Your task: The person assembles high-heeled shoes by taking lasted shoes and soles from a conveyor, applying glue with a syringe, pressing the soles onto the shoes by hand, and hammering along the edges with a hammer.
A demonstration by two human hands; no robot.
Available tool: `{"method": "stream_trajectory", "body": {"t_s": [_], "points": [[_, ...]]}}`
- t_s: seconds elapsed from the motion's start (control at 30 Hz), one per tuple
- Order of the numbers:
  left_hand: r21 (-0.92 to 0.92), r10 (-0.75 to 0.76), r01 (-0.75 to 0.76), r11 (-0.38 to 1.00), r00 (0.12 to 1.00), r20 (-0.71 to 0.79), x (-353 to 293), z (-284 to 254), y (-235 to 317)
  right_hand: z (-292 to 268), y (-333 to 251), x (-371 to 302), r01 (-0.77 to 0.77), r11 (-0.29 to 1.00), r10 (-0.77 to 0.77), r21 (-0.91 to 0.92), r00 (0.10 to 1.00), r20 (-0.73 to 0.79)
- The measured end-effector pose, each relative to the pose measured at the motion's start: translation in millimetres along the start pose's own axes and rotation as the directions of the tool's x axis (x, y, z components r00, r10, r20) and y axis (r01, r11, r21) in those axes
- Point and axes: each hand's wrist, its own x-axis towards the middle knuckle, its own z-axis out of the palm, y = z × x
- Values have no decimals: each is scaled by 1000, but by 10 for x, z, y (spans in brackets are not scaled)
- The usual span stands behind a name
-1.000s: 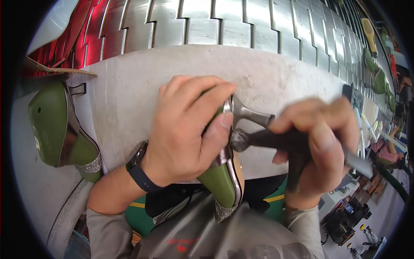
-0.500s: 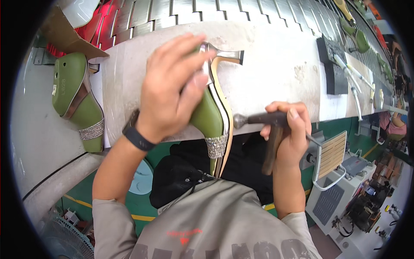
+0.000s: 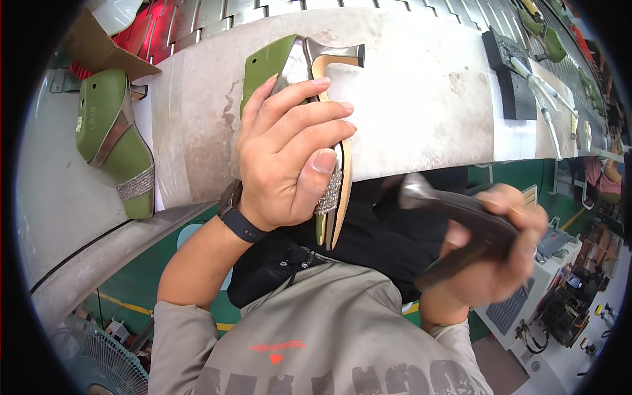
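Shirt: grey shirt (image 3: 309, 342) at the bottom, closest to the camera.
Right hand: the right hand (image 3: 490, 253) is closed tight round the dark handle of a hammer (image 3: 454, 214). It is blurred. The metal head points left, toward the shoe.
Change: half a second ago the hammer was close beside the shoe. Now it is lower and further to the right, apart from the shoe. So the hammer looks pulled back, between hits, or done with this spot.
Left hand: the left hand (image 3: 289, 155) is wrapped round the middle of a green shoe (image 3: 329, 131), fingers curled over the top and thumb pressed on the side. A dark watch (image 3: 238, 214) sits on the wrist.
Shoe: it is held up on its edge, over the near rim of the table (image 3: 421, 105). The tan sole faces right. The thin heel sticks out at the far end. A sparkly strap shows just under the thumb. It is higher in the picture than it was before, and turned a bit.
Second shoe: another green shoe (image 3: 112, 138) lies on the table to the left, well apart from both hands.
Far right: a black pad (image 3: 507, 79) with white tools on it.
Far back: silver belt slats (image 3: 217, 16) and something red.
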Motion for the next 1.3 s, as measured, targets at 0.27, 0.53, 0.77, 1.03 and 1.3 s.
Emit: {"method": "stream_trajectory", "body": {"t_s": [0.27, 0.53, 0.77, 1.03, 1.3], "points": [[-56, -21, 21, 998, 1000, 1, 74, 41, 38, 373, 365, 282, -22, 975, 54, -222, 989, 141], [-55, -16, 13, 998, 999, -43, 87, 67, 32, 218, -25, 344, 116, 991, -106, -66, 984, 140], [-69, -10, 7, 998, 999, -43, 92, 75, 26, 326, 369, 170, -43, 994, 60, -102, 985, 163], [-76, -19, 14, 997, 998, -60, 109, 74, 27, 161, 331, 140, -244, 969, 233, 34, 952, 199], [-75, -16, 14, 997, 999, -30, 125, 52, 48, 478, -10, 662, -208, 849, 388, -487, 870, 304]]}}
